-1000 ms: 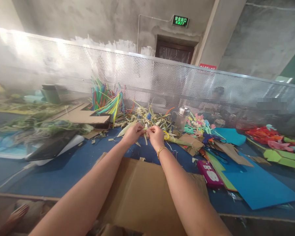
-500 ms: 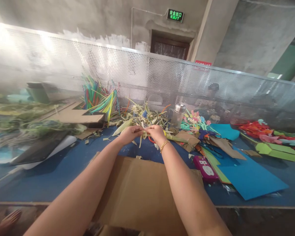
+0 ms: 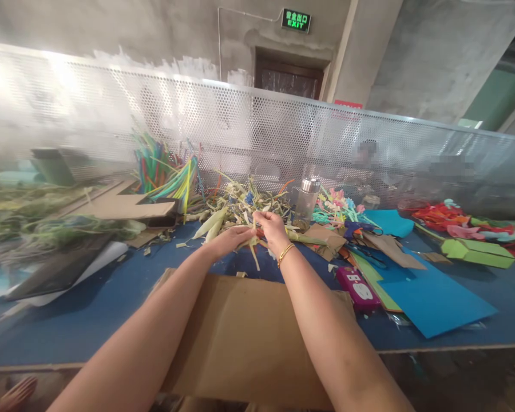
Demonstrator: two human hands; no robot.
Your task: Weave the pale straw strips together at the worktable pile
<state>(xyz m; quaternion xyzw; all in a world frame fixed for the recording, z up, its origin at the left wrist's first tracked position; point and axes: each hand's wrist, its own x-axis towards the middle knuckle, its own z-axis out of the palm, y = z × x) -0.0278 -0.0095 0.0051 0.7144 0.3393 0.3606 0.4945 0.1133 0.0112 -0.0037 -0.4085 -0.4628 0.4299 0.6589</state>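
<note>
Both of my hands are out over a blue table (image 3: 111, 297), pinching pale green leaf strips (image 3: 252, 243) between them. My left hand (image 3: 228, 239) is closed on the strips from the left. My right hand (image 3: 272, 230), with a gold bracelet on its wrist, pinches the same strips from the right, its fingers raised a little. Just behind the hands lies a heap of cut leaf strips (image 3: 240, 203). A brown cardboard sheet (image 3: 240, 337) lies under my forearms.
Coloured straws (image 3: 163, 171) stand at the back left beside a cardboard box (image 3: 124, 206). A glass jar with a metal lid (image 3: 305, 200), paper flowers (image 3: 339, 212), blue paper (image 3: 429, 297), a purple box (image 3: 355, 289) and red and green paper pieces (image 3: 467, 229) lie to the right. A perforated metal screen (image 3: 283, 131) closes the back.
My view has swung a little to the right. My right hand has lifted slightly while both hands keep hold of the strips, and a strip end now hangs below them.
</note>
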